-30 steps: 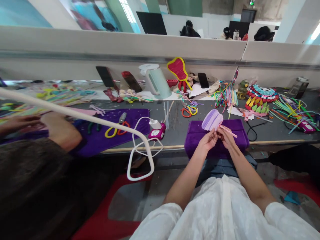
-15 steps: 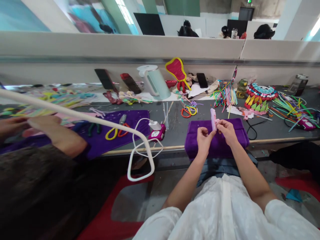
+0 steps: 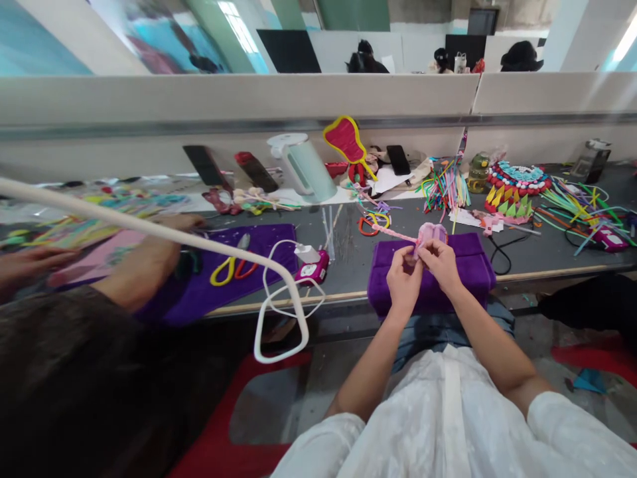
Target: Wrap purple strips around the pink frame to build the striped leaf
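Note:
Both hands are closed on a small pink and lilac pipe-cleaner piece (image 3: pixel 432 232), held just above a folded purple cloth (image 3: pixel 468 262). My left hand (image 3: pixel 404 271) pinches its lower left side. My right hand (image 3: pixel 442 262) grips it from the right, the fingertips of both hands meeting. From the piece a pink twisted stem (image 3: pixel 395 232) sticks out to the left. The fingers partly hide the lower part of the piece. Beyond the cloth lie scissors (image 3: pixel 371 226) with red and yellow handles.
A kettle (image 3: pixel 303 169), a red and yellow fan-shaped piece (image 3: pixel 343 139) and bundles of pipe cleaners (image 3: pixel 445 189) line the back of the table. At left a co-worker's arm (image 3: pixel 144 269) reaches over a purple cloth (image 3: pixel 219 292). A white curved tube (image 3: pixel 281 272) crosses in front.
The pink and lilac piece has turned from edge-on to a broader face, and its pink stem now shows pointing left. The co-worker's arm has reached farther over the table.

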The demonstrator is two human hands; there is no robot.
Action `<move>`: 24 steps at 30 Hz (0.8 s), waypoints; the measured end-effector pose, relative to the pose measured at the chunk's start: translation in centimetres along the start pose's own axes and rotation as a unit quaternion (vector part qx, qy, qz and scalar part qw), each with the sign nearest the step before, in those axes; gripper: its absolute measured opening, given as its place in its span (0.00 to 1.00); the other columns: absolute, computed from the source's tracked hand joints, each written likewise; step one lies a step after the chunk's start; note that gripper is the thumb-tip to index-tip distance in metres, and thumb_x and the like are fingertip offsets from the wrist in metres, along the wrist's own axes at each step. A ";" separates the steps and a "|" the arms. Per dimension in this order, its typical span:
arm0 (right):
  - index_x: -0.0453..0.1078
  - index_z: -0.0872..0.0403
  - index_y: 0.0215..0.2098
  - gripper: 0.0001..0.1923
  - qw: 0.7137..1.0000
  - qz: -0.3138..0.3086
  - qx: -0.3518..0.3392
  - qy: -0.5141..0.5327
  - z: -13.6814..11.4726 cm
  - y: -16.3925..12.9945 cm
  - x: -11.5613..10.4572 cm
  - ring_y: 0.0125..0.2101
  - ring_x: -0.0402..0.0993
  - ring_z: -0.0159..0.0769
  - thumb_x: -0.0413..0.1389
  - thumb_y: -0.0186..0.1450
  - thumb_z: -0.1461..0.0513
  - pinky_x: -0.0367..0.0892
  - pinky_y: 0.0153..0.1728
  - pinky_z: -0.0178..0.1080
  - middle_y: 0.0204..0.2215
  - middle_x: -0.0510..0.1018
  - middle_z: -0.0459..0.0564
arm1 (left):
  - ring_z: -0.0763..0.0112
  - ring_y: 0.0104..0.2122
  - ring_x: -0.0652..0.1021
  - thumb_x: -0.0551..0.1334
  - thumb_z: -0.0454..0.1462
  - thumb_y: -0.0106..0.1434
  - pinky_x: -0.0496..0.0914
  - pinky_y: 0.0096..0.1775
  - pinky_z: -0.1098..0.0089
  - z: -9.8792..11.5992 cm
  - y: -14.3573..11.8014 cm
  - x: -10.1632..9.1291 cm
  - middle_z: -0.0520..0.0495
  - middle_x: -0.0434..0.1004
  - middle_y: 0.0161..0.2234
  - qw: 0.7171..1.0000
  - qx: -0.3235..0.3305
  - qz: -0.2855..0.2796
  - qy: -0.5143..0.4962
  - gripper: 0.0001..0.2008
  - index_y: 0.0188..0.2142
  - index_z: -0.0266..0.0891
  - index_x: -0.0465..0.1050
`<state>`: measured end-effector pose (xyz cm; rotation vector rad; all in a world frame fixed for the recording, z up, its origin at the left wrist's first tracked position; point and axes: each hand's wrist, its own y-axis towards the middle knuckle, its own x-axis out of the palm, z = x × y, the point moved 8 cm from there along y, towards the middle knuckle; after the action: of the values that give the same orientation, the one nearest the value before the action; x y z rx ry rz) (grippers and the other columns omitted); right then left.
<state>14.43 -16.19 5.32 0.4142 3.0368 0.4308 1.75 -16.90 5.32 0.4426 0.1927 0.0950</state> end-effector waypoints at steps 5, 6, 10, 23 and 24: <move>0.69 0.53 0.26 0.07 0.999 0.024 -0.040 -0.011 -0.3 -0.2 0.0 0.24 0.67 0.31 0.55 0.57 0.58 0.65 0.28 0.35 0.23 0.73 0.44 | 0.74 0.28 0.72 0.62 0.40 0.59 0.67 0.32 0.74 -0.5 0.5 -0.2 0.51 0.73 0.29 1.000 0.008 0.005 -0.020 0.10 0.40 0.38 0.73; 0.69 0.52 0.27 0.07 0.999 0.020 -0.044 -0.010 -0.3 -0.2 0.1 0.24 0.67 0.32 0.56 0.58 0.57 0.65 0.28 0.35 0.23 0.73 0.44 | 0.74 0.28 0.72 0.62 0.39 0.59 0.68 0.33 0.74 -0.6 0.6 -0.2 0.50 0.73 0.30 1.000 0.007 0.003 -0.024 0.10 0.40 0.38 0.74; 0.70 0.51 0.29 0.11 0.999 0.015 -0.010 0.028 0.8 -0.1 0.2 0.20 0.65 0.31 0.57 0.59 0.52 0.64 0.22 0.35 0.21 0.72 0.43 | 0.72 0.31 0.74 0.61 0.39 0.61 0.69 0.35 0.73 0.0 0.7 -0.2 0.48 0.75 0.34 0.999 0.032 -0.004 -0.001 0.10 0.40 0.38 0.74; 0.65 0.53 0.23 0.10 0.979 0.121 0.036 0.161 1.4 -0.7 -1.3 0.18 0.59 0.28 0.59 0.55 0.57 0.57 0.20 0.33 0.19 0.67 0.41 | 0.74 0.28 0.73 0.62 0.40 0.61 0.69 0.33 0.73 1.2 -0.1 0.9 0.50 0.74 0.31 0.997 0.053 -0.008 0.052 0.12 0.43 0.39 0.73; 0.65 0.53 0.24 0.10 0.980 0.132 0.024 0.148 1.4 -0.8 -1.4 0.19 0.61 0.28 0.59 0.56 0.57 0.59 0.22 0.33 0.20 0.68 0.42 | 0.74 0.28 0.73 0.62 0.40 0.60 0.69 0.33 0.73 1.1 0.0 0.9 0.50 0.74 0.31 0.998 0.046 -0.006 0.052 0.12 0.43 0.39 0.74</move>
<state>15.70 -16.93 3.78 0.8348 3.2942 0.4709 2.86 -17.23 6.10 0.5294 0.3032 0.0968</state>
